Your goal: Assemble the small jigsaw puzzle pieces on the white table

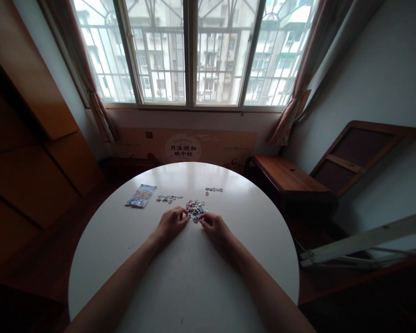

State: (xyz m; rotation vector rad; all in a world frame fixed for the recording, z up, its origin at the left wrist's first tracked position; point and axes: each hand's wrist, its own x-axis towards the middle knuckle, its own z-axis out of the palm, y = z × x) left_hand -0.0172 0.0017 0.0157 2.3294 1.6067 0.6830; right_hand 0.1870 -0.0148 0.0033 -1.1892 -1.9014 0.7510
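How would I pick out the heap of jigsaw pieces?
Below the barred window stands a round white table. On it, between and just beyond the left hand and right hand, lies the heap of jigsaw pieces: a dense jumble, unlike the sparse left cluster and thin right row.

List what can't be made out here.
Head view: the count of small multicoloured jigsaw pieces, heaped over each other.
Head view: any piece inside the bare left hand, hidden by its curl.
Head view: whether the bare right hand pinches a piece; too small.
Head view: details on the colourful rectangular sheet, too small.
Head view: near rim of the round white table, cut by the bottom edge.
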